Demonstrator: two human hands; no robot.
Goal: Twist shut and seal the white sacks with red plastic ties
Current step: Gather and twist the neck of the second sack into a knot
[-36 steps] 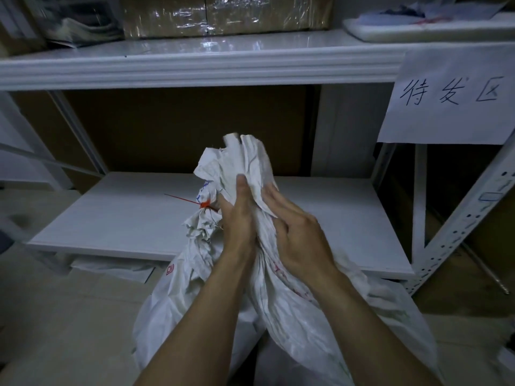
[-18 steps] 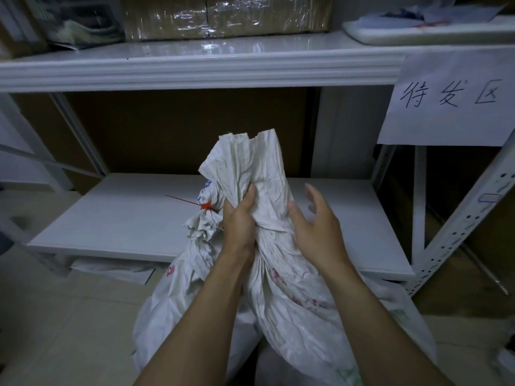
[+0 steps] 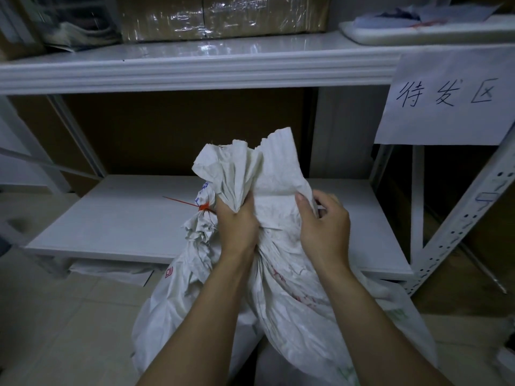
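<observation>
Two white woven sacks stand on the floor in front of the shelf. The left sack (image 3: 181, 296) has its neck bunched and closed with a red plastic tie (image 3: 203, 207), whose tail sticks out to the left. The right sack (image 3: 301, 296) has its top flap (image 3: 267, 168) standing up loose. My left hand (image 3: 237, 227) grips the gathered neck of the right sack. My right hand (image 3: 323, 227) holds the right side of the same flap, thumb on the front and fingers curled behind it.
A white metal rack stands ahead, with a low shelf (image 3: 125, 218) behind the sacks and an upper shelf (image 3: 195, 65) carrying a taped cardboard box (image 3: 223, 15). A handwritten paper sign (image 3: 446, 98) hangs at right. A perforated upright (image 3: 462, 218) slants at right. Tiled floor lies at left.
My right hand came off the sack's neck, opened, then moved right and took hold of the flap's right side. The flap has spread wider. My left hand kept its grip.
</observation>
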